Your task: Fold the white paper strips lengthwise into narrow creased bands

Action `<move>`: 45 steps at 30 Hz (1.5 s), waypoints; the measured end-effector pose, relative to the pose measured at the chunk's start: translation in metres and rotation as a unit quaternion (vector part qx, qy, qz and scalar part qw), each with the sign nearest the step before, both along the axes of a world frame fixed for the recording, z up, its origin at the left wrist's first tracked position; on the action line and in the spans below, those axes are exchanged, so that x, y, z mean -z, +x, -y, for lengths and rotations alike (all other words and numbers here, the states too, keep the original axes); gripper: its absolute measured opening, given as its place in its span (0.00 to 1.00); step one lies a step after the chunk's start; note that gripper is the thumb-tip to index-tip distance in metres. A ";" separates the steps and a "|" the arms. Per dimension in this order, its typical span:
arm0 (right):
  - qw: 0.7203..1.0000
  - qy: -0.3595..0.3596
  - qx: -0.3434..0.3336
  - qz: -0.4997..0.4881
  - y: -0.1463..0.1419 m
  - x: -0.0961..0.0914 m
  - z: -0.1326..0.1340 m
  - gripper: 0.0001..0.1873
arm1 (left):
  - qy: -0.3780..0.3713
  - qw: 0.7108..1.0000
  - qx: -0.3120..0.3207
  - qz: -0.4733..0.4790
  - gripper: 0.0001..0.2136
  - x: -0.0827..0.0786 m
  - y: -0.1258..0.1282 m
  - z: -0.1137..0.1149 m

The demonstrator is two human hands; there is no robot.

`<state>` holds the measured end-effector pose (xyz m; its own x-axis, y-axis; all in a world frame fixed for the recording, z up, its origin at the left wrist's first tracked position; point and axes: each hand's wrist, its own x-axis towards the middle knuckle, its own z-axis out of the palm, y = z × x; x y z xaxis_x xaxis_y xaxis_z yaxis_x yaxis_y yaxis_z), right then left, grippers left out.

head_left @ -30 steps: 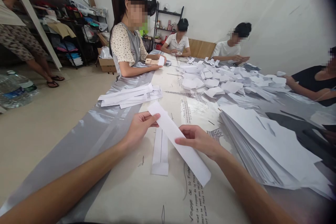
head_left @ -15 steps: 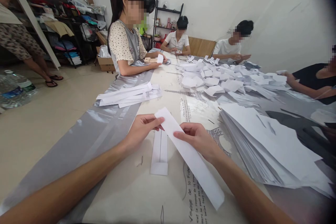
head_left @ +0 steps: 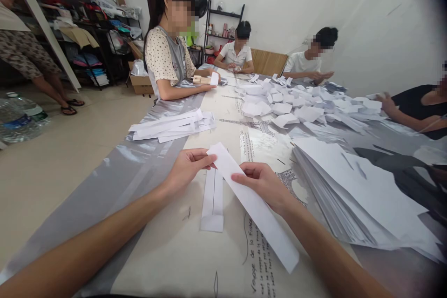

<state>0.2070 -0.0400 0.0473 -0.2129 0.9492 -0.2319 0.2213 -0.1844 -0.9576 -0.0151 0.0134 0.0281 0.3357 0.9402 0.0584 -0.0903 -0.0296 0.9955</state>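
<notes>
A long white paper strip slants across the middle of the head view, raised over the table. My left hand pinches its upper left end between thumb and fingers. Farther down the strip, my right hand grips its right edge, thumb on top and fingers beneath. Below and left of it lies a shorter folded paper strip with a line down its middle and a fold across its near end. Its far end is partly hidden by my left hand and the held strip.
A stack of white paper sheets lies at right. Folded white paper pieces are heaped beyond it. Several paper strips lie at far left on the printed tablecloth. Several other people sit around the table; one person holds a wooden tool.
Hardly anything differs. My left hand and the held strip's lower end have shifted very slightly; both hands keep their grip on the paper strip.
</notes>
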 end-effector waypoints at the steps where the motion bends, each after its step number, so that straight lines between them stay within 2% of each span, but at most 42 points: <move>1: 1.000 -0.001 -0.001 0.000 0.000 0.000 0.000 0.13 | 0.000 1.000 0.002 0.001 0.09 0.000 0.000 0.000; 25: 1.000 -0.009 -0.001 -0.007 0.000 0.006 -0.002 0.12 | -0.004 1.000 0.016 0.003 0.11 0.007 -0.002 -0.003; 28: 1.000 0.004 -0.005 0.001 0.001 0.005 -0.002 0.13 | 0.001 1.000 -0.007 0.000 0.11 0.009 -0.008 -0.012; 31: 1.000 0.014 -0.003 0.024 0.002 0.004 -0.004 0.15 | 0.008 0.998 -0.055 -0.012 0.13 0.016 -0.018 -0.030; 35: 0.994 0.091 -0.006 0.061 0.004 0.015 -0.008 0.34 | 0.039 0.987 -0.130 -0.088 0.18 0.024 -0.030 -0.050; 36: 0.991 0.114 -0.018 0.073 0.004 0.019 -0.008 0.35 | 0.043 0.983 -0.143 -0.106 0.19 0.025 -0.032 -0.053; 41: 0.976 0.143 -0.084 0.143 0.003 0.034 -0.009 0.25 | 0.059 0.973 -0.150 -0.165 0.18 0.028 -0.035 -0.057; 45: 0.947 0.195 -0.102 0.234 0.005 0.035 -0.010 0.24 | 0.104 0.963 -0.138 -0.207 0.15 0.031 -0.035 -0.057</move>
<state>0.2125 -0.0304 0.0124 -0.3619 0.9321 0.0137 0.6309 0.2557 -0.7325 -0.0503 0.0705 -0.0031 0.1091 0.9794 0.1698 0.3524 -0.1978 0.9147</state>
